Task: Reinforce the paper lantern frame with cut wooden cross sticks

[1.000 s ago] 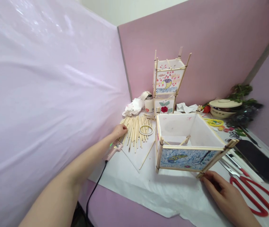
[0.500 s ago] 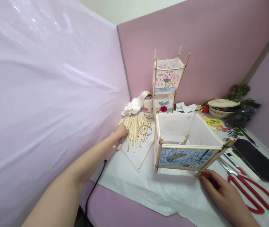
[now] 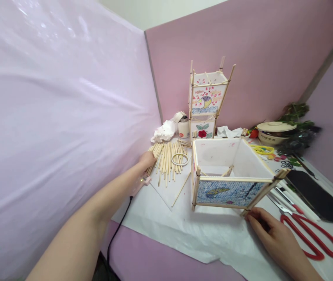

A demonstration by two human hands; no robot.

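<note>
Left of box frame, left hand: at loose sticks, unattached; grip indiscernible.
Behind box frame, tower: tied, panelled.
Box frame: upright, side-panelled, open-topped.
Box frame's near-right foot, right hand: narrow pinch on post.

I'm facing the open-topped frame, which is standing upright, its blue-patterned panel showing; the thin wooden sticks are lying loosely fanned to its left.

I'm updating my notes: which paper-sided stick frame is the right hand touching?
The wide front frame, its near panel mostly blue; the tall frame stands behind, untouched.
</note>
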